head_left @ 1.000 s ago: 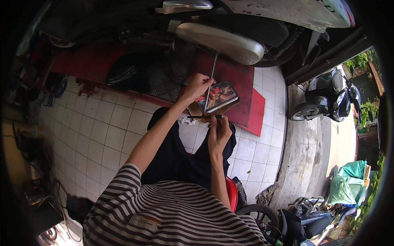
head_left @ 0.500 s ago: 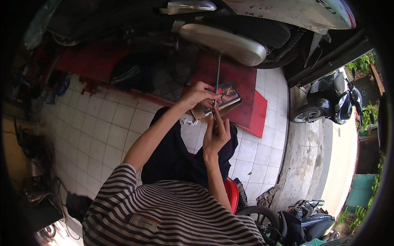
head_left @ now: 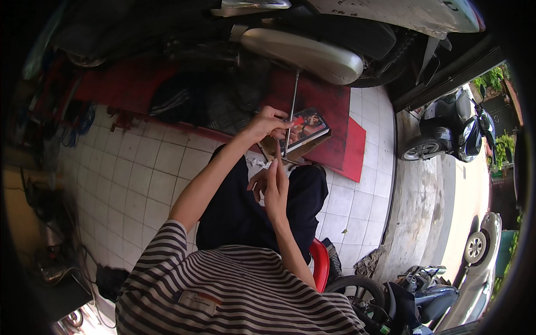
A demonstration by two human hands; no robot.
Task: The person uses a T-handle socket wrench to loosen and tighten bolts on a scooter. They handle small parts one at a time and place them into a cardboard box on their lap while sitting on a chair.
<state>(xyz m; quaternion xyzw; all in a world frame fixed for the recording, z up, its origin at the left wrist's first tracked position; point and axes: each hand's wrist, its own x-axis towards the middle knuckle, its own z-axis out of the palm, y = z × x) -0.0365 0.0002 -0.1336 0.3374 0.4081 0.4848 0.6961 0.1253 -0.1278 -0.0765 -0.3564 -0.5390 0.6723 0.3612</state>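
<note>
A long, slim metal T-handle wrench (head_left: 293, 96) runs from the underside of the motorbike's silver cover (head_left: 301, 56) back toward my lap. My left hand (head_left: 267, 124) is closed around its shaft, partway down. Its near end, at a short crossbar, lies close to my right hand (head_left: 272, 187). That hand is open, with the index finger stretched up beside the bar and the other fingers loosely bent and apart. Beyond the shaft, a box with a dark picture on it (head_left: 310, 133) sits on opened brown cardboard (head_left: 304, 149).
The motorbike stands over a red platform (head_left: 329, 106) with a sloping red flap (head_left: 356, 148). A crumpled white scrap (head_left: 258, 163) lies near my knees on the tiled floor (head_left: 148, 173). A red stool (head_left: 320, 265) is under me. Other motorbikes (head_left: 460, 131) and a pale car (head_left: 474, 268) stand at right.
My right hand has moved down and left, its fingers coming off the near end of the wrench and spreading. My left hand stays on the shaft. A pale car has come into view at right.
</note>
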